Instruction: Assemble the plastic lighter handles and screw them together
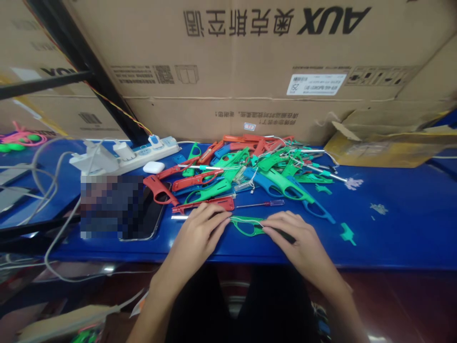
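Between both hands, just above the table's front edge, is a green long-nosed lighter casing (pixel 246 227) with a finger loop. A thin white wire (pixel 246 219) runs along it. My left hand (pixel 200 228) pinches the casing's left end, and a metal tube (pixel 179 217) sticks out beyond that hand. At the other end my right hand (pixel 294 233) has thumb and fingertips closed on the casing and wire. A dark part lies partly under the right fingers; I cannot make it out. Directly behind are a red casing half (pixel 214 205) and a small screwdriver (pixel 274 203).
A pile of red, green and blue lighter casings (pixel 282 183) with metal tubes covers the middle back. Left are a phone (pixel 152 214), a white earphone case (pixel 153 167) and a power strip (pixel 143 155). Small green pieces (pixel 347 233) lie right. Cardboard boxes (pixel 228 62) stand behind.
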### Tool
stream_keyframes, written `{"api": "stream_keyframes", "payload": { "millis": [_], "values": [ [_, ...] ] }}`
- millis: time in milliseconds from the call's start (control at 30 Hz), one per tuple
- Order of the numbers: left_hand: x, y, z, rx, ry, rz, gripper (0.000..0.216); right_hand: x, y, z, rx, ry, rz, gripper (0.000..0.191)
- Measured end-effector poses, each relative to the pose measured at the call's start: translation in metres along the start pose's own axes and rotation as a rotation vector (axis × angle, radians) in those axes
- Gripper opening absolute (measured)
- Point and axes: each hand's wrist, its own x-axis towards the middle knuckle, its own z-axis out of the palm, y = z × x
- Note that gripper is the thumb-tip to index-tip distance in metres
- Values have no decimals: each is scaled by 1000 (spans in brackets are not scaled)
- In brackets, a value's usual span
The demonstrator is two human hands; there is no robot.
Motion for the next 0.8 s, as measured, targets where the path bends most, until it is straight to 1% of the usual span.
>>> {"api": "stream_keyframes", "payload": {
  "millis": [167, 300, 467, 633, 800],
  "values": [
    [-2, 2, 0, -7, -42, -5, 23, -1, 1, 1, -5, 11, 23, 12],
    [-2, 4, 0, -61, -48, -61, 27, -1, 2, 2, 7, 46, 46, 6],
    [-2, 6, -2, -116, -51, -86, 19, -1, 3, 2, 14, 66, 19, 5],
    [-3, 6, -2, -120, -12, -77, 16, -1, 2, 1, 9, 100, 4, 7],
    [-4, 5, -1, -143, 28, -71, 15, -2, 1, 1, 15, 91, 21, 6]
  ]
}}
